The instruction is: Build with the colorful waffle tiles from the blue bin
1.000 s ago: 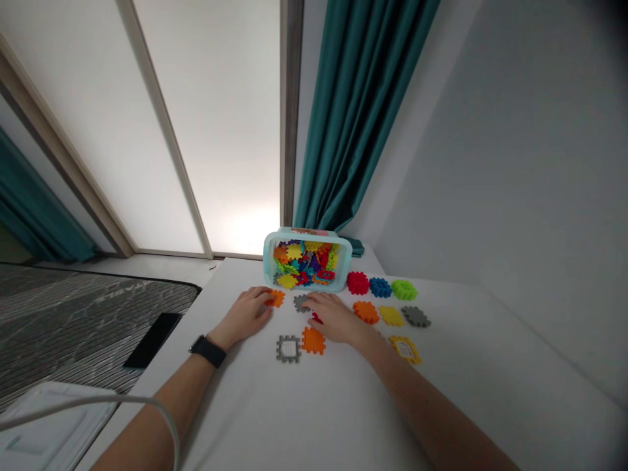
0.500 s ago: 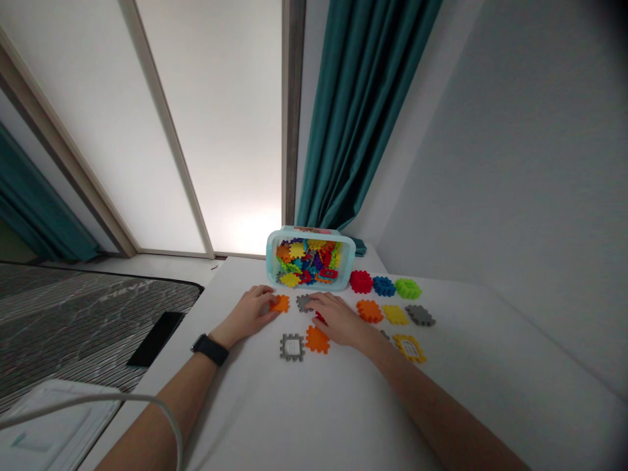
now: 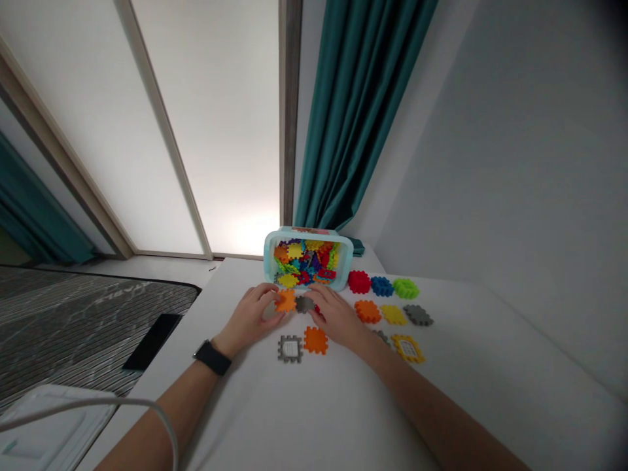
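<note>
My left hand [image 3: 250,316] pinches an orange toothed tile [image 3: 285,301] on the white table [image 3: 314,405]. My right hand [image 3: 335,316] pinches a grey toothed tile [image 3: 305,304] right beside it; the two tiles touch edge to edge. A bit of a red tile shows under my right fingers. Just behind stands a pale blue tub [image 3: 308,259] tipped on its side, full of coloured tiles. In front of my hands lie a grey frame tile [image 3: 290,348] and an orange tile [image 3: 314,340].
Right of the tub lie red [image 3: 359,282], blue [image 3: 381,286] and green [image 3: 405,288] tiles, then orange [image 3: 367,311], yellow [image 3: 394,314] and grey [image 3: 418,315] ones, and a yellow frame tile [image 3: 406,348]. A black phone [image 3: 152,331] lies at left. A teal curtain hangs behind.
My left hand has slid the orange tile rightward and my right hand has brought the grey tile towards it, so the two pieces now meet between my hands.
</note>
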Demonstrator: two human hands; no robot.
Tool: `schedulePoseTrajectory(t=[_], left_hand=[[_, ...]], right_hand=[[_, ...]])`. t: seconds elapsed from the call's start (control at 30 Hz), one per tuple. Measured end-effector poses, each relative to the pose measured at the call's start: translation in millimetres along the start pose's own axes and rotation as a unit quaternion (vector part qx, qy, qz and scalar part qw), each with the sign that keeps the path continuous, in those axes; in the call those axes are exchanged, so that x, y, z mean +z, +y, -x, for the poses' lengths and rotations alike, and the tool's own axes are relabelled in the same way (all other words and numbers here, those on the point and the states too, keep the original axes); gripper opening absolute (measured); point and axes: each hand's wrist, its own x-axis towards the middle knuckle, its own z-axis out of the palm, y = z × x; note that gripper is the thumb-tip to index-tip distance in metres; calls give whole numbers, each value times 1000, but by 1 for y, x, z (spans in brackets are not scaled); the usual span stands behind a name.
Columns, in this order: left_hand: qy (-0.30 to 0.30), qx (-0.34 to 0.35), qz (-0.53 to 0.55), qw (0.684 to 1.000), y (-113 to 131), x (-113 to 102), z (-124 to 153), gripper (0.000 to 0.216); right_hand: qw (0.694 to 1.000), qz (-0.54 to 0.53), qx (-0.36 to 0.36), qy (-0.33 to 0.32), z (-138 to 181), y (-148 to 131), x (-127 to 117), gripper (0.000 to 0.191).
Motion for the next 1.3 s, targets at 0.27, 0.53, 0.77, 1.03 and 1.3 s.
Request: schedulePoseTrajectory(t=[0.27,0.53,0.77,1.03,1.3], left_hand=[[90,55,15,994,21,-6,0,18],[75,65,54,994,30,-3,0,16],[54,50,80,994,35,-2,0,13],[37,7,132,991,28,-1,-3,14],[45,-51,128,989,27,8,-1,39]], right_hand=[[979,18,-135,153,0,-12,-3,27],[975,6,-146,170,5,-13,-4,28],[967,9,-182,176,4,-16,-11,22],[969,-171,-48,171,-3,-24,-3,16],[887,-398,195,129,-13,-34,0,15]])
